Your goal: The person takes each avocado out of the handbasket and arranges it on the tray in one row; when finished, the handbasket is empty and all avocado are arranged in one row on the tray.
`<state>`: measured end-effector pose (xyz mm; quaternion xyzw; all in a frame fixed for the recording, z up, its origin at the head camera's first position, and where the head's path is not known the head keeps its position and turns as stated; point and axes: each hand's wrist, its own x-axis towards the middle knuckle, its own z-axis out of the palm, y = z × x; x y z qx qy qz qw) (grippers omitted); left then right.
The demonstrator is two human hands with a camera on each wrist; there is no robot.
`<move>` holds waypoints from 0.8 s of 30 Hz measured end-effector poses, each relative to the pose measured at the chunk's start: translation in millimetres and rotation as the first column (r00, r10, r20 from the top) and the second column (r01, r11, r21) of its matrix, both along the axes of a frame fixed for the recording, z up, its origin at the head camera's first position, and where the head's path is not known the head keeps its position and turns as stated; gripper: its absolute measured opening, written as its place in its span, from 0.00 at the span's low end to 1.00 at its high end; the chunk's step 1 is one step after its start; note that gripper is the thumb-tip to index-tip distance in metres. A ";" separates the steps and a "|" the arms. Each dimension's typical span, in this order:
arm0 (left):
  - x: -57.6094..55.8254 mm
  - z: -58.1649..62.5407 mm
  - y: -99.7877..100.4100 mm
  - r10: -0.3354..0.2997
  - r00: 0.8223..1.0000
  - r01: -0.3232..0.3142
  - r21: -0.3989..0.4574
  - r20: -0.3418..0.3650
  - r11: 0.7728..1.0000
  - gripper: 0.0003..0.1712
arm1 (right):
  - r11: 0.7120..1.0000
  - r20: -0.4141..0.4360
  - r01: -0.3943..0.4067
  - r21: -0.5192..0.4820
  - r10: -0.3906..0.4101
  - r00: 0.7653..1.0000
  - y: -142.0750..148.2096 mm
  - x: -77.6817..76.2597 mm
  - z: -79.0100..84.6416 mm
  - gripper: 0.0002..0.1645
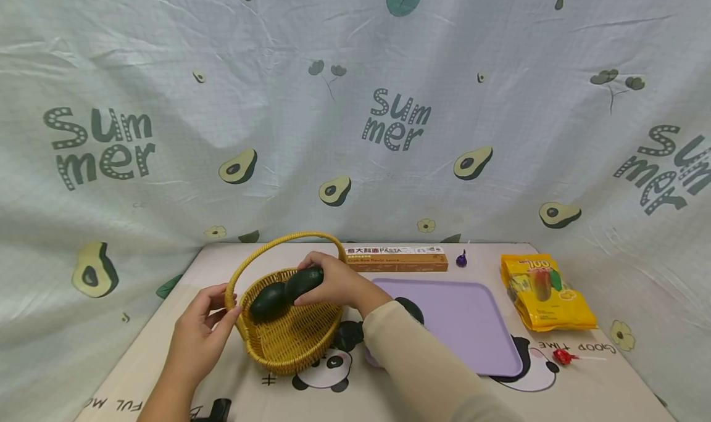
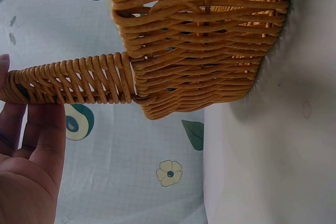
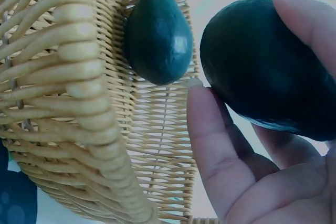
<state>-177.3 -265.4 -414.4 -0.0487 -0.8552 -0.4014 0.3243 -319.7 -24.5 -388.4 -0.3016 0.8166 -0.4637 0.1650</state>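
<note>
A yellow wicker basket [image 1: 294, 348] stands on the left of the table, its handle arched above it. My left hand [image 1: 200, 329] pinches the left side of that handle, which the left wrist view shows between thumb and fingers [image 2: 46, 135]. Over the basket, my right hand [image 1: 339, 283] grips a dark green avocado [image 3: 262, 66]. A second avocado [image 3: 159, 38] lies inside the basket, against the far wall in the head view. On the lilac tray [image 1: 472, 329] sits another dark green item [image 1: 411, 310], partly hidden by my right sleeve.
Behind the tray lies a pasta box [image 1: 397, 260], with a purple-wrapped lollipop [image 1: 461, 260] beside it. To the right are a yellow candy bag [image 1: 547, 293] and a red lollipop [image 1: 563, 356]. A black object [image 1: 220, 409] shows at the front edge. A printed curtain [image 1: 355, 113] hangs behind.
</note>
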 end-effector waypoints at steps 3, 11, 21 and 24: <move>-0.3 0.0 0.0 0.004 1.000 -0.004 0.004 0.003 1.000 0.26 | 1.000 0.001 0.008 0.012 -0.008 1.000 0.7 1.2 2.6 0.37; -0.3 0.3 0.3 0.006 1.000 -0.006 0.004 0.006 1.000 0.26 | 1.000 -0.009 0.001 0.017 -0.001 1.000 5.7 5.8 6.5 0.36; 0.8 1.4 1.5 0.010 1.000 -0.010 -0.005 0.010 1.000 0.26 | 0.999 0.012 -0.022 -0.041 0.022 1.000 11.9 12.2 5.8 0.41; 0.9 1.6 1.7 0.010 1.000 -0.010 -0.005 0.009 1.000 0.26 | 0.999 -0.009 -0.025 -0.046 0.024 1.000 14.9 13.8 5.1 0.37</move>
